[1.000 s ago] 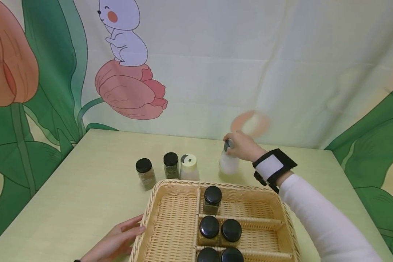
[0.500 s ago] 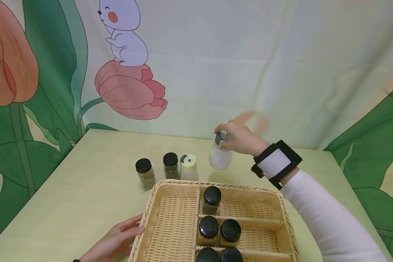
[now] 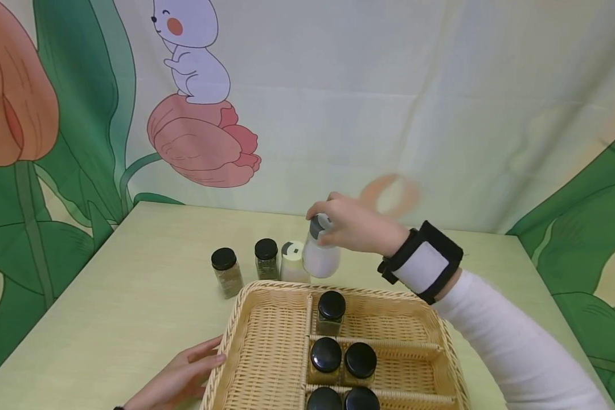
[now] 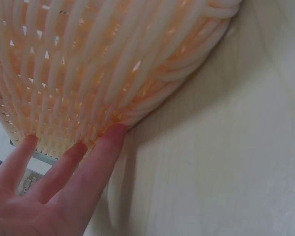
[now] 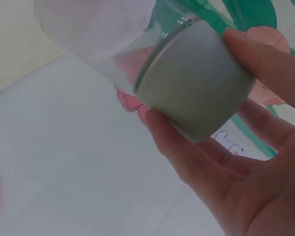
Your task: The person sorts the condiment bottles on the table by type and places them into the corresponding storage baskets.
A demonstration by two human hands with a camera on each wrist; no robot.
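My right hand (image 3: pixel 361 225) grips a clear seasoning bottle of white contents (image 3: pixel 321 259) by its grey cap (image 5: pixel 196 81), fingers and thumb round the cap. The bottle tilts slightly, behind the basket's back edge. Beside it stands a similar bottle with a pale yellow cap (image 3: pixel 294 262), partly overlapped in the head view. My left hand (image 3: pixel 184 370) is at the left side of a wicker basket (image 3: pixel 274 341). In the left wrist view, straight fingertips (image 4: pixel 113 135) of that hand touch the woven wall.
Two black-lidded spice jars, one brownish (image 3: pixel 228 273) and one green (image 3: pixel 267 260), stand left of the yellow-capped bottle. Several black-lidded jars (image 3: pixel 326 356) fill the left ends of the basket's right-hand compartments. A printed cloth (image 3: pixel 307 125) hangs behind the table.
My right hand has carried the grey-capped bottle leftward across the table's back, up to beside the yellow-capped bottle. The left hand and the basket have stayed put.
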